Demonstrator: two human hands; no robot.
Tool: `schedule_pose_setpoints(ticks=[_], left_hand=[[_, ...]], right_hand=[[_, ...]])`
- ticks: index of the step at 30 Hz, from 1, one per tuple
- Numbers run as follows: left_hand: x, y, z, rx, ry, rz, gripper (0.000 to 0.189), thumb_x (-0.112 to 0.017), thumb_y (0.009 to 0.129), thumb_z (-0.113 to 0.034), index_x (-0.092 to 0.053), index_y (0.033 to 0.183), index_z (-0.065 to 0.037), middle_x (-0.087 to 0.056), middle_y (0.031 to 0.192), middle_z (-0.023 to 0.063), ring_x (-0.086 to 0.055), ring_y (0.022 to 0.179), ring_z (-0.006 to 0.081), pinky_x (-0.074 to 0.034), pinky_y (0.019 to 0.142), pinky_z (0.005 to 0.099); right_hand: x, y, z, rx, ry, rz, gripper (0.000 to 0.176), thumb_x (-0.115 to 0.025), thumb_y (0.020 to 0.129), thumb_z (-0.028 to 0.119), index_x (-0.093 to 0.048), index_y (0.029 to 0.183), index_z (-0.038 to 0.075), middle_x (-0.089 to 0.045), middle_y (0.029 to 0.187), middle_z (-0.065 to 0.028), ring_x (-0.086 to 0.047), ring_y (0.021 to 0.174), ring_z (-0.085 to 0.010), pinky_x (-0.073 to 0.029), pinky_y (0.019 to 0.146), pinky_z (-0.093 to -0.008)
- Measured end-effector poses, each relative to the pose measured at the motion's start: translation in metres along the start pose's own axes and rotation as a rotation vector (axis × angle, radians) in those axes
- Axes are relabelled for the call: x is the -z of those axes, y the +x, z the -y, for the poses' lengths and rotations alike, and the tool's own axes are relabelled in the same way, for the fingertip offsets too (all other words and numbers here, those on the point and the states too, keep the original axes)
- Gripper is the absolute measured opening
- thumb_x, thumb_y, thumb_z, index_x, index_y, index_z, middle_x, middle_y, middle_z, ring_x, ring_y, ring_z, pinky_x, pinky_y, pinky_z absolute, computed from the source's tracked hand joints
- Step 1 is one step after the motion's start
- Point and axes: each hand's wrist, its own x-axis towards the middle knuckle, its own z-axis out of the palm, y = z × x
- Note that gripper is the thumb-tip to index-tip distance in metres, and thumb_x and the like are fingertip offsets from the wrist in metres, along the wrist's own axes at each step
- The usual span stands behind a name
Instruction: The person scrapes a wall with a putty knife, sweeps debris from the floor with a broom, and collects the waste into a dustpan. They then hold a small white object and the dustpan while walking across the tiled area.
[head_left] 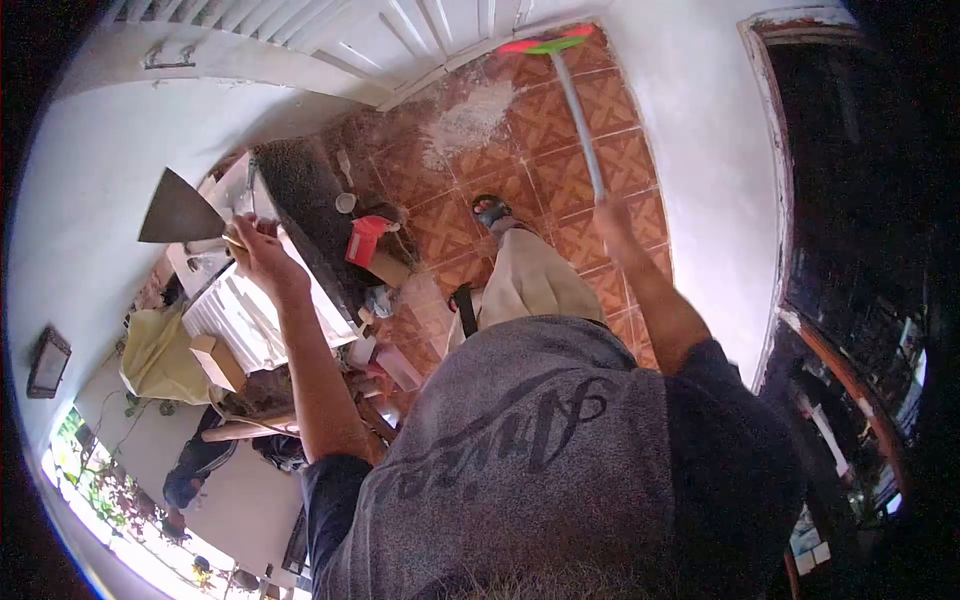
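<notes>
My left hand [262, 258] is raised at the left, its fingers closed round the handle of a wide scraper [182, 212] whose blade points up and left. At the right, my right hand [612, 222] grips the grey pole of a broom [580, 125]. The broom's green and red head [548, 45] rests at the far end of the tiled floor, near the wall corner. A patch of pale dust [468, 122] lies on the tiles to the left of the pole.
My sandalled foot [490, 212] stands on the tiled floor [440, 225]. Left of it are a red box [366, 240], a white cup [345, 203] and a sink unit [235, 310]. White walls [685, 130] bound the right side, with a dark doorway [850, 180] beyond.
</notes>
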Motion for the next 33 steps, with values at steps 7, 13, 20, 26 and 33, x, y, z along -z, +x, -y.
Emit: schedule_pose_setpoints(ticks=[7, 13, 20, 26, 33], left_hand=[[0.025, -0.044, 0.016, 0.112, 0.044, -0.005, 0.03, -0.048, 0.095, -0.037, -0.049, 0.097, -0.008, -0.048, 0.086, 0.0016, -0.048, 0.076, 0.0107, -0.041, 0.072, 0.0267], [0.034, -0.065, 0.036, 0.176, 0.04, 0.012, 0.029, -0.05, 0.094, -0.037, -0.051, 0.091, -0.008, -0.049, 0.081, 0.0008, -0.049, 0.072, 0.0101, -0.039, 0.069, 0.0258], [0.04, -0.08, 0.041, 0.242, 0.088, 0.062, 0.028, -0.053, 0.092, -0.037, -0.051, 0.092, -0.009, -0.049, 0.079, 0.0002, -0.047, 0.071, 0.0093, -0.039, 0.069, 0.0255], [0.036, -0.09, 0.04, 0.238, 0.071, 0.051, 0.025, -0.053, 0.093, -0.034, -0.05, 0.09, -0.01, -0.049, 0.081, -0.0002, -0.047, 0.07, 0.0087, -0.04, 0.068, 0.0245], [0.037, -0.096, 0.041, 0.235, 0.059, 0.109, 0.025, -0.051, 0.095, -0.033, -0.049, 0.093, -0.009, -0.049, 0.081, -0.0003, -0.048, 0.071, 0.0087, -0.04, 0.067, 0.024]], right_hand=[[-0.044, 0.101, 0.11, -0.184, -0.001, 0.258, 0.029, -0.046, 0.085, 0.023, -0.061, 0.083, -0.002, -0.061, 0.06, -0.0149, -0.062, 0.052, -0.0257, -0.048, 0.043, -0.038], [-0.059, 0.009, 0.041, -0.11, 0.095, 0.461, 0.023, -0.047, 0.091, 0.017, -0.063, 0.102, 0.005, -0.057, 0.057, -0.0081, -0.056, 0.044, -0.0172, -0.043, 0.039, -0.0336], [0.001, -0.065, -0.018, 0.125, -0.077, 0.214, 0.034, -0.044, 0.094, 0.029, -0.06, 0.089, -0.001, -0.056, 0.058, -0.0077, -0.055, 0.05, -0.0175, -0.043, 0.046, -0.0367], [-0.009, 0.109, -0.029, 0.189, -0.005, 0.299, 0.019, -0.053, 0.083, 0.014, -0.058, 0.069, 0.003, -0.055, 0.059, -0.0157, -0.057, 0.055, -0.029, -0.043, 0.05, -0.0395], [-0.058, 0.007, -0.056, -0.016, 0.911, 0.592, 0.021, -0.055, 0.087, 0.021, -0.054, 0.071, 0.006, -0.05, 0.054, -0.0055, -0.049, 0.041, -0.0182, -0.037, 0.034, -0.0342]])
